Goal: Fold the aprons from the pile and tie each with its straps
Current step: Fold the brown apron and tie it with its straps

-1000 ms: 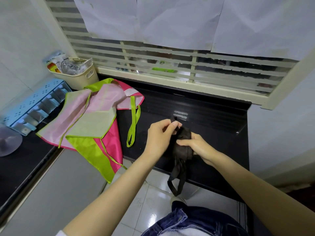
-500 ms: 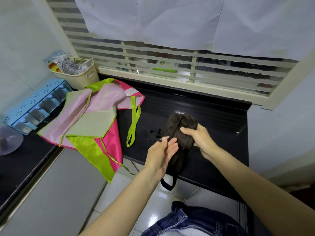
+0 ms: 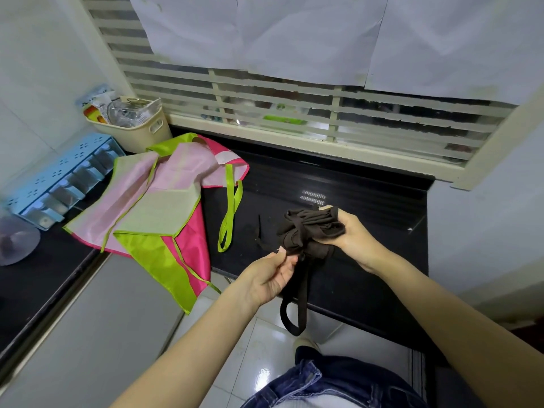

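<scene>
Clutching brown apron [image 3: 312, 228] in right grip [image 3: 353, 240], pinching strap [image 3: 303, 293] at 7 o'clock with left grip [image 3: 270, 278]; may unravel if slackened.

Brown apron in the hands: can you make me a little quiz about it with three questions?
1. True or false: the right hand grips the brown apron bundle.
2. The left hand pinches a strap of which colour? A brown, B blue, C white.
3. Fill in: the pink and green apron lies mostly on the black ____.
Key: 1 true; 2 A; 3 counter.
</scene>
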`<state>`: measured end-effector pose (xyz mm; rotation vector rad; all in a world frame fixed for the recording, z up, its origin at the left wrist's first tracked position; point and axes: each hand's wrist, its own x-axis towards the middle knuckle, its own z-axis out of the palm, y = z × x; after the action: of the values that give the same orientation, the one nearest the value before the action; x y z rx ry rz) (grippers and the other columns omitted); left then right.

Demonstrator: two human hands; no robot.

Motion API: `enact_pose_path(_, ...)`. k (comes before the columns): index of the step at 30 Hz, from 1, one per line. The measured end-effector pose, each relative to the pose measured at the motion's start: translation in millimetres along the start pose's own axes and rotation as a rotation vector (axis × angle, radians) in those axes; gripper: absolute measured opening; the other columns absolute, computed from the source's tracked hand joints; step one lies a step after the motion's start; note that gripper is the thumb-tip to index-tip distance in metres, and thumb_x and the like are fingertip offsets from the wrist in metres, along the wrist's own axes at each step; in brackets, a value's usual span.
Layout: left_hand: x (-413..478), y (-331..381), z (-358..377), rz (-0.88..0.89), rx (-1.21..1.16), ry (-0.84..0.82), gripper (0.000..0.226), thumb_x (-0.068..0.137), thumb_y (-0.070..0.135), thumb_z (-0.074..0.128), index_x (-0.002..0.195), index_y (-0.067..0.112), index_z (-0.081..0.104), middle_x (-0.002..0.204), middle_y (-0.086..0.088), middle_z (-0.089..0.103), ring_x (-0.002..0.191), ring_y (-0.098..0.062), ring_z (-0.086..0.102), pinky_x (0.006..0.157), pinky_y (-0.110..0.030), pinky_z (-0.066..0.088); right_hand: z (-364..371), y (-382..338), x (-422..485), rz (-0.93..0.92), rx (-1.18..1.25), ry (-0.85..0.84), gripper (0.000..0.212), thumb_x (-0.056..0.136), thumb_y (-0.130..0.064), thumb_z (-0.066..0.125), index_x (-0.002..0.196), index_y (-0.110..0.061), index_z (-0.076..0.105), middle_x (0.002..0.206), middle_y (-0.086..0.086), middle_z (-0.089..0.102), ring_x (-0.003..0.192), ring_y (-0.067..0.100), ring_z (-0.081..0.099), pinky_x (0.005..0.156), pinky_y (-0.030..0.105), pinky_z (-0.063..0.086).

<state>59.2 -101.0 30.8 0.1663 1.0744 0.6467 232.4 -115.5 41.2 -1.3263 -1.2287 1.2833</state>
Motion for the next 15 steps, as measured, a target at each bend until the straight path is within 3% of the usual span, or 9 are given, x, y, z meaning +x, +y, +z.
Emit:
enact_pose_path(3,6.3,-1.6,-1.0,-0.003,-0.055,0.032,0.012,0.099,0.001,0.039,0.105,0.001,0.05,0.051,-0.015,0.062,0.041,-0.014,0.062,0.038,-0.019,0.049,0.4,0.6,-0.4,-0.016,-0.021,-0.027,0.028,0.079,0.005,0.068,0.094,-0.018,0.061,0.088,-0.013,0.066,0.087,-0.004,0.061,0.079,0.013,0.046)
enact_pose_path(5,12.4,-0.7,-4.6,0.009,-0.009,0.035,0.02,0.099,0.0,0.039,0.116,0.005,0.049,0.053,-0.013,0.063,0.041,-0.012,0.061,0.038,-0.019,0.049,1.3,2.0,-0.2,-0.018,-0.026,-0.039,0.028,0.079,0.005,0.068,0.094,-0.018,0.061,0.086,-0.016,0.067,0.088,-0.004,0.061,0.078,0.012,0.045)
enact_pose_path(9,15.3,6.8,-11.1,0.068,0.172,0.029,0.019,0.098,0.007,0.045,0.083,0.004,0.056,0.054,-0.004,0.059,0.039,-0.003,0.054,0.039,-0.012,0.045,0.8,5.0,0.8,0.024,0.023,0.001,0.035,0.08,0.001,0.068,0.102,-0.025,0.061,0.101,-0.011,0.068,0.099,0.0,0.062,0.088,0.017,0.048)
enact_pose_path(15,-4.5,35.6,-2.7,0.567,0.443,0.058,0.023,0.099,0.012,0.044,0.084,0.007,0.06,0.065,-0.006,0.048,0.042,-0.002,0.051,0.046,-0.013,0.046,-4.9,6.9,7.6,0.088,-0.023,0.043,0.027,0.082,-0.007,0.069,0.098,-0.028,0.062,0.102,-0.01,0.069,0.102,0.007,0.063,0.1,0.032,0.045)
